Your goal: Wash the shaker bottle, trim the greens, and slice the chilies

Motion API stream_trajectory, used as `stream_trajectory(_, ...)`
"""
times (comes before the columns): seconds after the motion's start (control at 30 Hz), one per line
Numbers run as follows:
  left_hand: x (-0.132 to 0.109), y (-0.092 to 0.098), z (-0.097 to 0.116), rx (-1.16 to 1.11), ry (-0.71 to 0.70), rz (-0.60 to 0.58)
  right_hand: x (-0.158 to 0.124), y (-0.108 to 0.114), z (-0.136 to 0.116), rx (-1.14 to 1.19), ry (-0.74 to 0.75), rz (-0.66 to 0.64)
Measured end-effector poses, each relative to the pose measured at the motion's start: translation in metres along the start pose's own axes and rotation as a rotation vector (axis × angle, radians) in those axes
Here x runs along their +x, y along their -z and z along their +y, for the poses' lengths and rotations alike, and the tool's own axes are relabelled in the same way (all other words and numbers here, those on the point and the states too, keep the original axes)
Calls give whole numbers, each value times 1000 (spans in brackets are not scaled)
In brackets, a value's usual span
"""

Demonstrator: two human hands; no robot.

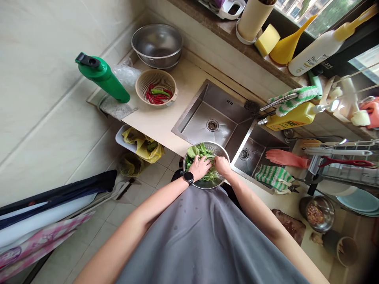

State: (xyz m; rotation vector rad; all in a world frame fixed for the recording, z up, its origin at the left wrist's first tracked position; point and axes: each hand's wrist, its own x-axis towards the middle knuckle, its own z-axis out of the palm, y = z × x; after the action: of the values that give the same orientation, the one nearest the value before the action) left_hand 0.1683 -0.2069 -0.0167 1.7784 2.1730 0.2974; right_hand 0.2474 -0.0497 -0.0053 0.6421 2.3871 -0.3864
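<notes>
A round metal strainer [219, 149] sits at the front edge of the sink, close against the grey apron or cloth [204, 221]. Leafy greens [201, 150] with long stems fill its left and middle part. My left hand [200, 167], with a black watch on the wrist, lies over the greens, its fingers apart and bent down among them. At the strainer's right side, my right hand [222, 165] is closed, its fingertips at the green stems. What lies under both palms is hidden.
Behind the strainer is a two-basin steel sink [195, 114]. A beige colander [141, 85] with red and green chillies, metal bowls [156, 43] and a green bottle [108, 81] stand left. Pink gloves [287, 157], a dish rack [349, 169] and a detergent bottle [291, 118] are right.
</notes>
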Motion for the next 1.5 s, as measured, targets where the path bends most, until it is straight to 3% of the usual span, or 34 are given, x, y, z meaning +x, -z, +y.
stream_trajectory(0.37,-2,-5,0,-4,0,-13,4,-1,-5,12,-47,-16)
stream_trajectory(0.77,-3,-9,-3,-13,1,-18,20,10,-25,13,-210,-38)
stream_trajectory(1.1,-3,-10,-3,-25,7,-3,13,2,-23,48,-264,-2)
stream_trajectory(1.3,-4,-9,-3,-28,20,7,1,-1,-13,2,-140,67)
stream_trajectory(1.5,-4,-7,-4,-33,13,-6,-3,-3,-3,-43,-36,-21)
